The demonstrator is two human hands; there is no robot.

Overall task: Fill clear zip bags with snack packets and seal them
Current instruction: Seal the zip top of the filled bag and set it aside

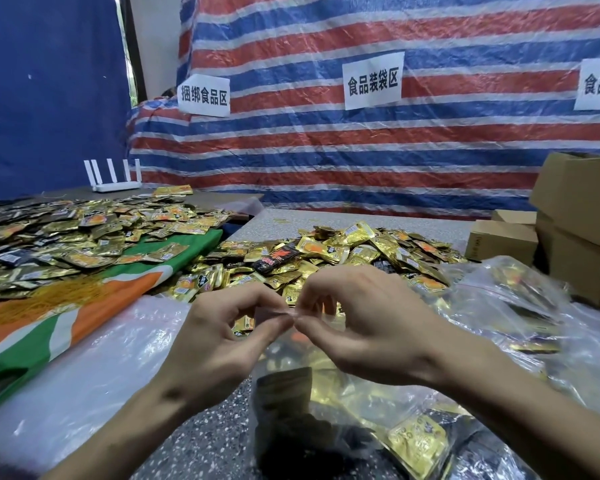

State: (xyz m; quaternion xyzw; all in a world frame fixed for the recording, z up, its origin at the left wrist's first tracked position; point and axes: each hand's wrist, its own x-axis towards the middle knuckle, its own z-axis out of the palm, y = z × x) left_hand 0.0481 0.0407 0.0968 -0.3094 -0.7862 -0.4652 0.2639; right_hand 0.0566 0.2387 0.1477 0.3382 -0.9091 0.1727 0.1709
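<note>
Striped red, white and blue tarpaulin hung as the back wall, with white paper signs fixed to it and a dark blue sheet at the far left. A white router with upright aerials stood on the far left of the speckled bench, and brown cardboard boxes were stacked at the far right.

A heap of gold and black snack packets lay in the middle of the bench, just beyond the hands. A second spread of packets covered the left side, partly lying on a green, orange and white cloth. A sheet of clear plastic lay near the left forearm, and filled clear bags were piled at the right.

The zip bag sat near the person, below both hands, already holding gold and dark packets. The left hand pinched its top edge between thumb and forefinger, the other fingers curled. The right hand pinched the same edge just beside it, so the fingertips of the two hands nearly met at the middle of the strip.
</note>
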